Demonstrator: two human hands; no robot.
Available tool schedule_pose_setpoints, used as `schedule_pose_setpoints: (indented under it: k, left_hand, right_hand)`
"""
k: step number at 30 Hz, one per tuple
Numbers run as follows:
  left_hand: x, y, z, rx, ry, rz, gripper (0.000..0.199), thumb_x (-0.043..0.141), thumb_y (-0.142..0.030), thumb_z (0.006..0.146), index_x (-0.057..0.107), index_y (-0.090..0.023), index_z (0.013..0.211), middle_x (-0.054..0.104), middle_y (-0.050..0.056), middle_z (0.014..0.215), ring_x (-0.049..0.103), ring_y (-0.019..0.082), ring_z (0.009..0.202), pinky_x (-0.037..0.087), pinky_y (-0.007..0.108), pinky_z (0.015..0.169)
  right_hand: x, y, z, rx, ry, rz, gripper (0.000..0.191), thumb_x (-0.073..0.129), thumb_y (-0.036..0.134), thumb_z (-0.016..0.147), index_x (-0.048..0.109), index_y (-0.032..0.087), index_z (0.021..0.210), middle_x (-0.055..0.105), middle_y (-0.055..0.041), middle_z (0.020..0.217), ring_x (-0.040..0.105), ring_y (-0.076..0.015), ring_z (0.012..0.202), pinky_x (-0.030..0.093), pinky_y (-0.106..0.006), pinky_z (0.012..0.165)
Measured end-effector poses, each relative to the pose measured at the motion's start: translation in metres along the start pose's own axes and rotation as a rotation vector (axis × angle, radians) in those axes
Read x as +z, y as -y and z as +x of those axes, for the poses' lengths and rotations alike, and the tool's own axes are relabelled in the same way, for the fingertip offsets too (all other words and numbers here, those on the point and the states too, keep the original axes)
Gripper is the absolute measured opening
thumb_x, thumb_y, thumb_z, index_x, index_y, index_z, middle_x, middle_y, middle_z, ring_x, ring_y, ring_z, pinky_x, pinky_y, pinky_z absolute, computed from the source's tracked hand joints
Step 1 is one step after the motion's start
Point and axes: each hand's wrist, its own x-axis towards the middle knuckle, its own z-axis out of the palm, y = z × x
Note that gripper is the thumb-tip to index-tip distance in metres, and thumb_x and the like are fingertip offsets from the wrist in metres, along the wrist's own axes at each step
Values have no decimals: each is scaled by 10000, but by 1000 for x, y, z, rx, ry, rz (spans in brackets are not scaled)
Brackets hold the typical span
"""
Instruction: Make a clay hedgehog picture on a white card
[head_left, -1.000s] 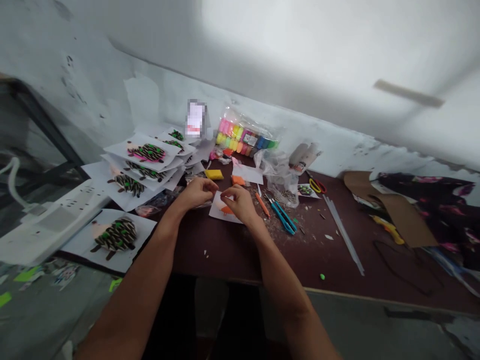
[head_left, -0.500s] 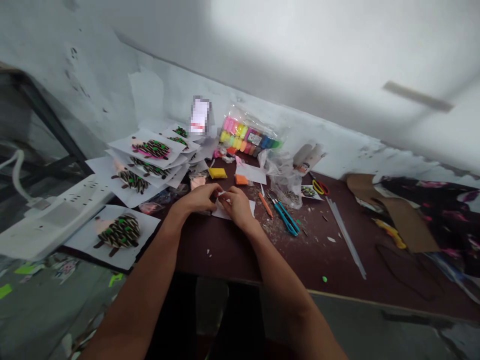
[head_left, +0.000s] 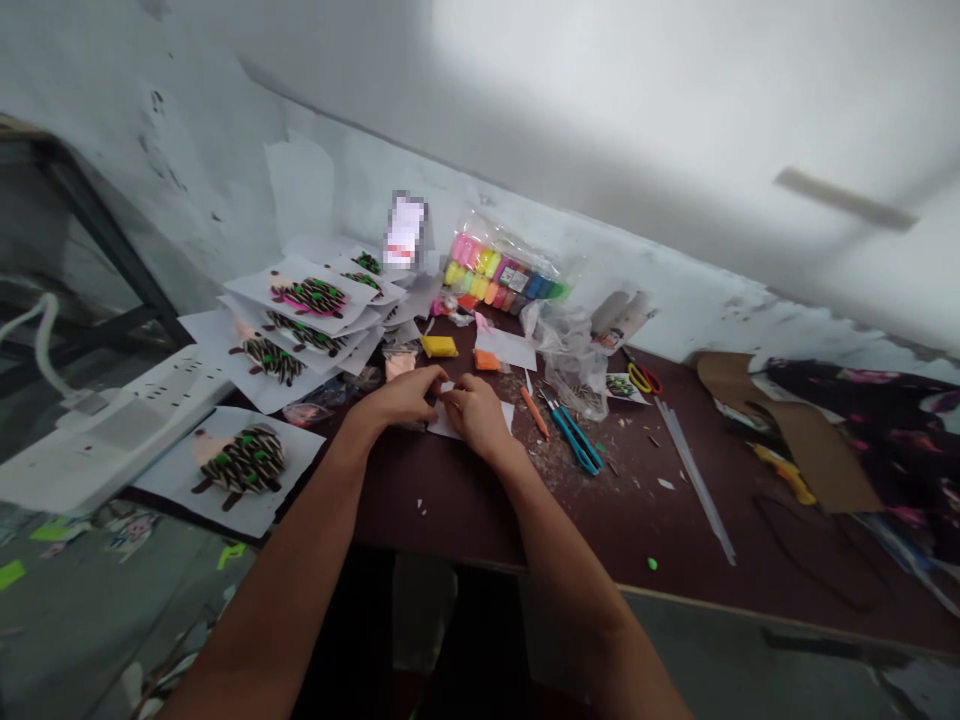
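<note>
Both hands meet over a small white paper [head_left: 445, 424] near the middle of the brown table. My left hand [head_left: 411, 394] is curled with its fingertips pinched together at the paper's left side. Beside it, my right hand [head_left: 475, 410] rests over the paper, fingers bent and pressed together. Whatever lies between the fingertips is hidden or too small to name. Just beyond the hands are a yellow clay block [head_left: 439, 346], an orange clay block [head_left: 487, 360] and a peach clay packet [head_left: 400, 364].
Hedgehog pictures on paper [head_left: 307, 296] are stacked at the left, near a white power strip [head_left: 112, 420]. Blue-handled cutters [head_left: 576, 440], an orange tool [head_left: 535, 414], scissors [head_left: 643, 378] and clear sticks [head_left: 697, 482] lie at the right. A bag of coloured clays [head_left: 502, 270] leans on the wall.
The camera view has shifted slightly, so everything appears a little to the right. Both hands keep nearly the same pose over the paper.
</note>
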Motion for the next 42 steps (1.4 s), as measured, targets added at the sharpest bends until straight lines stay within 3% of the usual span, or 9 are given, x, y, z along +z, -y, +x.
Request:
schedule_pose_setpoints:
  k: [6,14,19,32,38,42]
  left_hand:
    - [0,1,1,-19,9,-9,569,616,-185,534,558,-177,1100,644,66,1037,623,254,980,490,324,818]
    - [-3,0,-1,-23,28,-6,524,620,-211,551,563,-188,1072,651,52,1007,623,254,975,491,326,815]
    - [-1,3,0,-23,18,-12,508,628,-219,542,569,-184,1045,651,49,988,628,251,950,498,331,804]
    - [-2,4,-1,-20,0,-35,487,649,-205,544,578,-201,1026,657,37,974,638,244,948,517,322,798]
    - [-2,4,0,-8,5,-26,463,641,-210,563,579,-190,1021,665,46,969,645,241,918,514,325,773]
    - [-1,5,1,-4,5,-29,464,645,-203,553,580,-195,1013,664,52,987,638,245,950,508,328,801]
  right_hand:
    - [-8,-3,-3,-7,87,-6,355,513,130,920,744,235,1169,629,-96,1075,555,-207,975,418,-318,881]
    - [-8,-4,-4,-35,136,-77,376,513,156,942,709,288,1233,615,-98,1094,544,-221,980,403,-332,855]
    - [-15,-4,-3,9,104,-70,433,534,123,919,657,265,1309,604,-105,1134,541,-220,1018,396,-337,889]
    - [-17,-1,-5,-14,159,-101,341,524,169,944,741,294,1176,612,-101,1083,551,-223,993,391,-340,853]
    - [-20,-1,-4,-1,96,-67,427,489,112,932,690,288,1265,624,-92,1093,553,-213,998,390,-329,862]
    - [-18,-1,-4,-8,139,-87,373,516,153,941,717,298,1220,623,-95,1089,554,-223,995,391,-335,852]
